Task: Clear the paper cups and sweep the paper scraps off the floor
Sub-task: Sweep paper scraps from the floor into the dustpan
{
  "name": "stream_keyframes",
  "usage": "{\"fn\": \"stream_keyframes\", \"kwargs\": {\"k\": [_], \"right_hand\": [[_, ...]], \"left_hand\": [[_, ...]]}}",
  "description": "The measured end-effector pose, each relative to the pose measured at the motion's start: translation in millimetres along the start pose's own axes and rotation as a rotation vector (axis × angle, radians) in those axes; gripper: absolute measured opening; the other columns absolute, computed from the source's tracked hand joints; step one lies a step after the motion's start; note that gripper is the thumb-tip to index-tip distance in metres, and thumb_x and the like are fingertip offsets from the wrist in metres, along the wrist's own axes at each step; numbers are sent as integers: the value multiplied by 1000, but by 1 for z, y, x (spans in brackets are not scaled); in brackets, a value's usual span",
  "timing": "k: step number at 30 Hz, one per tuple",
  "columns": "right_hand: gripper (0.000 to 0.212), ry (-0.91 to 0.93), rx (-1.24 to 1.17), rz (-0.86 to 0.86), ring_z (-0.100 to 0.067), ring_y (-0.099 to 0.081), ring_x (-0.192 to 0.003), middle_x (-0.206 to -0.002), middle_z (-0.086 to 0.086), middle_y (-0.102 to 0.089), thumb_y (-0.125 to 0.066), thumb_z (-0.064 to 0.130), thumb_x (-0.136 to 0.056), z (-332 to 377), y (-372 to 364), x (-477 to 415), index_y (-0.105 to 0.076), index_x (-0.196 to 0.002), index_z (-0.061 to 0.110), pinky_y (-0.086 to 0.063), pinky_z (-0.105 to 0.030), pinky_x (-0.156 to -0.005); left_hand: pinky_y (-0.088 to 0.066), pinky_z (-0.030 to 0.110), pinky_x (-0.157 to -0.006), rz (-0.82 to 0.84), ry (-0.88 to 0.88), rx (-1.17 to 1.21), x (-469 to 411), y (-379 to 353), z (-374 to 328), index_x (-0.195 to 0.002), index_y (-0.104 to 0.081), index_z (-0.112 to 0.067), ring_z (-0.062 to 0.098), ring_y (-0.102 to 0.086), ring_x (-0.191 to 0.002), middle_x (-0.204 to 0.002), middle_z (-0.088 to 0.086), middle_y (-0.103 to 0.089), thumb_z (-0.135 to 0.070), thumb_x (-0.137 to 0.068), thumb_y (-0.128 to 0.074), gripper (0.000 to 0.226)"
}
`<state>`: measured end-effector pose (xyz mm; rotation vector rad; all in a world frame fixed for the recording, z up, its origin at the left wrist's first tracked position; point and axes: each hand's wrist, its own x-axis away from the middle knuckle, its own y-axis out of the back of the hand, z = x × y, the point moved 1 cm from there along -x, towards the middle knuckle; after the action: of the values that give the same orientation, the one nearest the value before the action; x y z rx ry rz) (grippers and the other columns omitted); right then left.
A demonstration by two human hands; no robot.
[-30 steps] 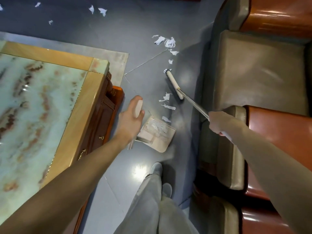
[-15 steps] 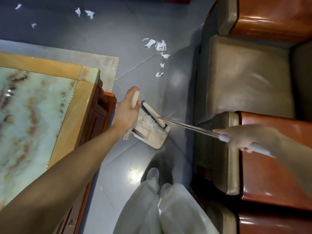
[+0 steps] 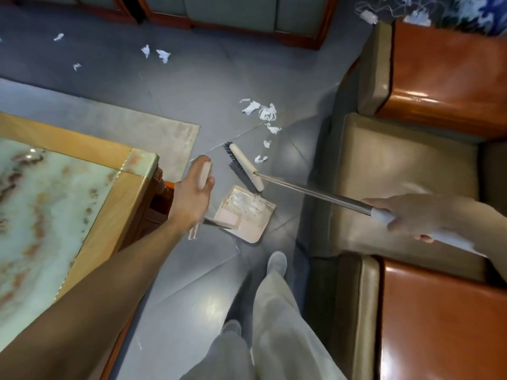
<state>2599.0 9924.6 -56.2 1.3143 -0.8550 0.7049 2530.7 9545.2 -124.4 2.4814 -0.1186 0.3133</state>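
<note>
Fingers (image 3: 199,162) of left hand (image 3: 192,198) wrapped round the upright dustpan handle (image 3: 205,171), thumb alongside. Right hand (image 3: 406,215) closed round the broom (image 3: 315,193) where steel shaft meets white grip.

Paper scraps (image 3: 260,109) lying loose on the grey floor (image 3: 205,86) just beyond the broom head (image 3: 245,167), with a few more well off past the rug (image 3: 153,133). White heap already inside the dustpan (image 3: 255,231), set on the floor beside the table (image 3: 131,187).

Probably feather-light and limp, apt to flutter or skip under a fast stroke. Best gathered with short, low strokes, bristles flat to the tile, not pinched up one by one.

Left arm reaching forward and down, steadying the pan. Right arm stretched out over the armchair (image 3: 397,165), holding the broom low and slanted, one end of its head at the pan's mouth.
</note>
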Motion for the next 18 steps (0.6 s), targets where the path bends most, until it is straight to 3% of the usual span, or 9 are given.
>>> {"fn": "stream_keyframes", "kwargs": {"k": [3,5,7,9,11,15,18], "right_hand": [[51,-55,-44,-111,-6,-46,-50,-76,3,-55,-50,13,-96,-4,47,-26,-36,-145,20,-34,-10,-36],[56,-31,-43,-125,-7,-48,-55,-83,2,-55,-46,12,-98,2,77,-41,-28,-150,20,-35,-11,-37],[56,-35,28,-101,-9,-56,-76,-112,-3,-58,-43,12,-100,0,96,-66,-22,-152,18,-43,-12,-50],[56,-39,45,-131,-18,-56,-109,-138,-8,-49,-42,11,-100,1,111,-92,-22,-152,15,-49,-17,-82],[56,-48,31,-136,-25,-51,-123,-145,-9,-44,-45,7,-98,3,128,-120,-25,-150,13,-48,-31,-99],[56,-68,117,-114,-29,-64,-96,-126,-15,-58,-49,2,-93,19,162,-162,-32,-146,10,-57,-33,-78],[48,-34,156,-87,-25,-64,-80,-117,-14,-61,-45,7,-95,39,163,-182,-39,-143,9,-52,-28,-59]], "left_hand": [[-49,39,-55,-38,12,13,-39,-4,-24,-115,-40,-46,21,-50,-50,-79,8,-57,-25,-100,-46,27],[-46,32,-45,-60,33,19,-62,-7,-38,-117,-40,-47,21,-50,-50,-79,9,-54,-26,-101,-46,26],[-41,24,-39,-79,51,11,-79,-10,-47,-121,-40,-43,19,-50,-49,-83,10,-55,-26,-101,-46,27],[-38,19,-36,-89,59,-3,-95,-14,-55,-125,-40,-38,19,-49,-49,-87,13,-56,-23,-101,-47,29],[-39,19,-37,-80,64,3,-117,-19,-63,-126,-40,-37,18,-49,-49,-88,16,-58,-22,-101,-47,30],[-42,20,-42,-106,77,21,-171,-27,-81,-132,-42,-36,17,-49,-53,-96,14,-58,-21,-101,-47,35],[-43,20,-44,-117,77,-22,-205,-24,-86,-131,-44,-35,17,-49,-57,-97,13,-56,-20,-100,-47,34]]}}
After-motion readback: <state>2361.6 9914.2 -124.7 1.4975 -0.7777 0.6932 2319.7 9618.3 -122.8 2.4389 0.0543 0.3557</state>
